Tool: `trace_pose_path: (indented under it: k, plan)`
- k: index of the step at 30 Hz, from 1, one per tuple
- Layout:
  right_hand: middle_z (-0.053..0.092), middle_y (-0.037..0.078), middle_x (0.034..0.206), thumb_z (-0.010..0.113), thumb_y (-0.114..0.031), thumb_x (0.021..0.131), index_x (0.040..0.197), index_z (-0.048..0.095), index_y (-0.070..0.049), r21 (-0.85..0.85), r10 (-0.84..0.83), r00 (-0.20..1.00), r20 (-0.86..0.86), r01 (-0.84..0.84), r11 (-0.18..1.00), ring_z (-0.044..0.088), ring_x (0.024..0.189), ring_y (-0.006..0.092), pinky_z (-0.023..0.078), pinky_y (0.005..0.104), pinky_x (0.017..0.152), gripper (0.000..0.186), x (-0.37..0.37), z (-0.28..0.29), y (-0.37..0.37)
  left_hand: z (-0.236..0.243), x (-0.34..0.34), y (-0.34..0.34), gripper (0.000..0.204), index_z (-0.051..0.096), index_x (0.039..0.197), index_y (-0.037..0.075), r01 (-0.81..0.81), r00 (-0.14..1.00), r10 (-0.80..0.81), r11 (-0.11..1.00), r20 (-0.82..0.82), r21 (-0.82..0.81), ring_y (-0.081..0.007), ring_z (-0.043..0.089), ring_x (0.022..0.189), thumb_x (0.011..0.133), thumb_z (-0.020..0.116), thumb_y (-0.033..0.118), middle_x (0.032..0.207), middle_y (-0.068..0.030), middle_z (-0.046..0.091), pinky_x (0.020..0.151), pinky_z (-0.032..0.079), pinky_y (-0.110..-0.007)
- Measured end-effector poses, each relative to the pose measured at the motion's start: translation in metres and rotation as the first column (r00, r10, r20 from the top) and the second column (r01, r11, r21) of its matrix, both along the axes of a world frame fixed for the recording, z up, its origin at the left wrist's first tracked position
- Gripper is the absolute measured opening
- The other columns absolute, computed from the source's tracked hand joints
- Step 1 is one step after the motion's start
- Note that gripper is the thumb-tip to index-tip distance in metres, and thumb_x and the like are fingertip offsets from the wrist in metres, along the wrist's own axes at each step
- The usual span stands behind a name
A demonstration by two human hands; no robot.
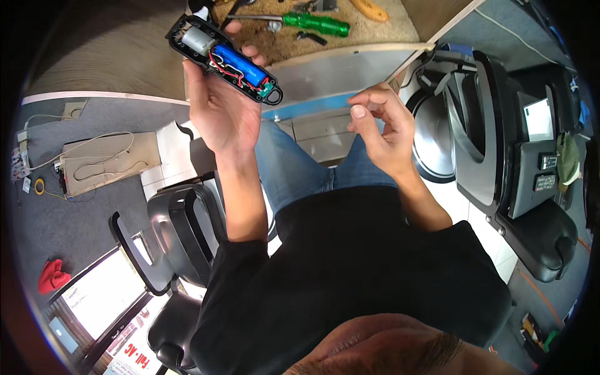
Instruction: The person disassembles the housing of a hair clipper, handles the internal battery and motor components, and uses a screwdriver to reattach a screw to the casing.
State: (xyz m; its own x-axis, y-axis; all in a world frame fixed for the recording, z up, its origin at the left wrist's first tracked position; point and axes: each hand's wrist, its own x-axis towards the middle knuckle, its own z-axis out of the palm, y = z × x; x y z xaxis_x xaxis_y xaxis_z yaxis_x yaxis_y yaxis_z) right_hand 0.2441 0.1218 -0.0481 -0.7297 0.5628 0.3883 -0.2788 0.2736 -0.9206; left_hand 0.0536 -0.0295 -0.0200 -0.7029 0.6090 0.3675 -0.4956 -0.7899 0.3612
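In the head view my left hand point(222, 115) holds an opened black device housing point(270, 94) tilted diagonally at the upper middle. Inside it I see a silver cylindrical motor point(197, 40), a blue cylindrical cell point(240, 63), red and white wires and a small green circuit board point(267, 86). My right hand point(382, 125) is raised to the right of the device, fingers loosely curved and apart, holding nothing.
Beyond the device, a worktop point(381, 34) carries a green screwdriver point(315, 24), a yellow-handled tool point(369, 10) and small dark parts. Black padded chairs point(175, 231) stand low at both sides. Cables and a board point(109, 162) lie at left, near a red cloth point(54, 276).
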Motion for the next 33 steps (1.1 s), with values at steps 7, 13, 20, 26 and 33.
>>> trace_pose_path:
  k: [7, 13, 20, 26, 33]
  plan:
    - [0.067, 0.004, 0.084, 0.074, -0.001, 0.090, 0.096, 0.076, -0.001, 0.386, -0.171, 0.984, -0.055, 0.179, 0.905, 0.060, 0.065, 0.0075, 0.045, 0.0241, 0.050, 0.005, -0.033, 0.032, 0.044, -0.004, -0.018, 0.006, 0.053, 0.039, 0.154, 0.005, -0.057, 0.998, 0.058, 0.996, 0.018, -0.070, -0.0302, 0.055, 0.113, 0.113, 0.037, 0.039, 0.146, -0.0237, 0.050, 0.102, 0.047, -0.045]
    - [0.065, 0.003, 0.083, 0.077, -0.010, 0.087, 0.096, 0.078, -0.008, 0.694, -0.211, 0.973, -0.096, 0.217, 0.686, 0.064, 0.073, 0.0204, 0.051, 0.0349, 0.066, 0.009, -0.069, 0.047, 0.070, -0.005, -0.030, 0.019, 0.053, 0.043, 0.149, 0.003, -0.119, 0.992, 0.110, 0.967, -0.055, -0.227, -0.0283, 0.056, 0.108, 0.113, 0.038, 0.041, 0.141, -0.0209, 0.055, 0.100, 0.049, -0.042]
    - [0.064, 0.003, 0.090, 0.078, -0.014, 0.085, 0.099, 0.077, -0.011, 0.745, -0.099, 0.994, -0.056, 0.107, 0.658, 0.063, 0.086, 0.0244, 0.049, 0.0373, 0.078, 0.014, -0.090, 0.046, 0.077, -0.009, -0.026, 0.024, 0.049, 0.046, 0.142, 0.002, -0.156, 0.985, 0.137, 0.965, -0.100, -0.212, -0.0271, 0.056, 0.102, 0.113, 0.036, 0.040, 0.135, -0.0206, 0.057, 0.091, 0.051, -0.039]
    - [0.061, -0.002, 0.101, 0.079, -0.018, 0.082, 0.100, 0.077, -0.017, 0.830, -0.196, 0.979, -0.058, 0.157, 0.535, 0.059, 0.093, 0.0202, 0.042, 0.0378, 0.080, 0.019, -0.095, 0.037, 0.063, -0.009, -0.033, 0.022, 0.047, 0.046, 0.140, 0.000, -0.032, 0.999, 0.031, 0.992, -0.011, -0.125, -0.0249, 0.053, 0.092, 0.114, 0.033, 0.037, 0.128, -0.0223, 0.058, 0.084, 0.049, -0.038]
    - [0.060, -0.001, 0.098, 0.079, -0.020, 0.082, 0.097, 0.076, -0.016, 0.837, -0.256, 0.962, -0.100, 0.220, 0.502, 0.058, 0.090, 0.0198, 0.039, 0.0368, 0.074, 0.016, -0.098, 0.038, 0.058, -0.002, -0.058, 0.016, 0.051, 0.056, 0.122, 0.000, 0.052, 0.995, -0.066, 0.982, -0.069, -0.182, -0.0179, 0.057, 0.072, 0.111, 0.038, 0.046, 0.109, -0.0157, 0.064, 0.060, 0.049, -0.034]
